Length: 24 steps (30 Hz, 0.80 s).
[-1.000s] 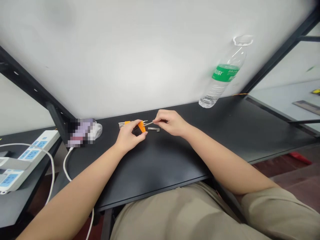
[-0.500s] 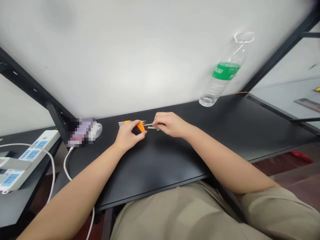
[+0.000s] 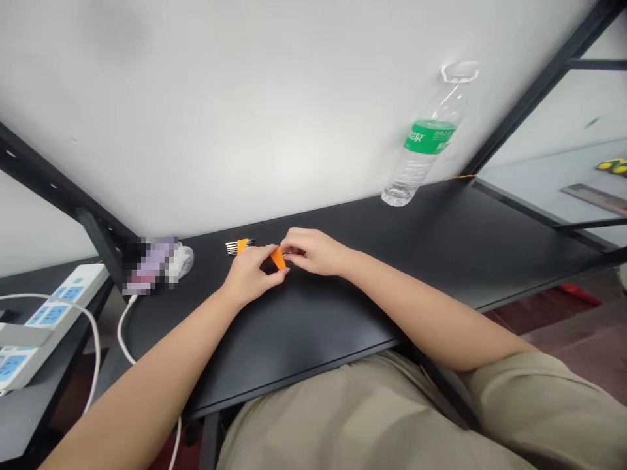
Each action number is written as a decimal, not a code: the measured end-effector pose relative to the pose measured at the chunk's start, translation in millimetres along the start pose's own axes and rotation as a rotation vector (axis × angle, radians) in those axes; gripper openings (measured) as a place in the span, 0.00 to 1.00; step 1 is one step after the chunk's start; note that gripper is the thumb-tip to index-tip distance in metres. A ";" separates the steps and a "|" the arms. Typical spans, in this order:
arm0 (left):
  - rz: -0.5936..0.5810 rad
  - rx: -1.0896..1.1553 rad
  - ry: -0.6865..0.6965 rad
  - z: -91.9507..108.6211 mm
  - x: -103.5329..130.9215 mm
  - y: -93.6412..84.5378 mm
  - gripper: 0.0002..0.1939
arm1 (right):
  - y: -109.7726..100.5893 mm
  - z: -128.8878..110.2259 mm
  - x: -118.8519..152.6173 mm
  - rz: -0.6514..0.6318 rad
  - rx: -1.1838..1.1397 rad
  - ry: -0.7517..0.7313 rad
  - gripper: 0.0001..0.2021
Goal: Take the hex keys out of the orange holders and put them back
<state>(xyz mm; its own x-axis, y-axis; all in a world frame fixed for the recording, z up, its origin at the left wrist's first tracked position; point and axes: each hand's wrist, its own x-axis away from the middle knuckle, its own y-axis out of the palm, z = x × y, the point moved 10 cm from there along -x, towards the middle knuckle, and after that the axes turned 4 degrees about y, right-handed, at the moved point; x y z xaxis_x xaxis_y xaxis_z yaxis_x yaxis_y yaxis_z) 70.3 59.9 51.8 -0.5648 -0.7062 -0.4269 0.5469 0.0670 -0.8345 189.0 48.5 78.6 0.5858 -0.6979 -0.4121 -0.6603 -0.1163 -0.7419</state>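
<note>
Rightward, a bottle stands apart; left fingers pinch an orange holder, right fingers a metal piece.

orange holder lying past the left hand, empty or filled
Not empty: a row of metal rods sticks out of the orange holder. Cannot tell if full.

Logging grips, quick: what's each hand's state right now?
Left hand: closed, holding an orange holder.
Right hand: closed, seemingly pinching a metal piece, likely a hex key, mostly hidden.
</note>
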 end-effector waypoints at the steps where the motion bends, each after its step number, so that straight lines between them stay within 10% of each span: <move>1: 0.009 0.012 -0.021 -2.8 0.2 -1.5 0.18 | -1.0 0.9 -0.1 0.018 -0.023 0.008 0.04; 16: 0.065 0.060 -0.066 -11.6 3.4 -7.2 0.22 | 8.8 23.2 -0.3 0.020 0.244 0.141 0.04; 24: 0.063 0.068 -0.088 -18.3 3.2 -4.7 0.23 | 7.1 65.1 6.8 -0.220 0.427 0.297 0.06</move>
<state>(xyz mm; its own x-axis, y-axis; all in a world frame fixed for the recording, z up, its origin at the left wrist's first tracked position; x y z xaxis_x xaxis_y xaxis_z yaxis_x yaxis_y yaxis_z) 54.6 70.2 47.9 -0.4734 -0.7613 -0.4430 0.6221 0.0671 -0.7800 218.8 89.0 36.1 0.4902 -0.8655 -0.1027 -0.2529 -0.0285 -0.9671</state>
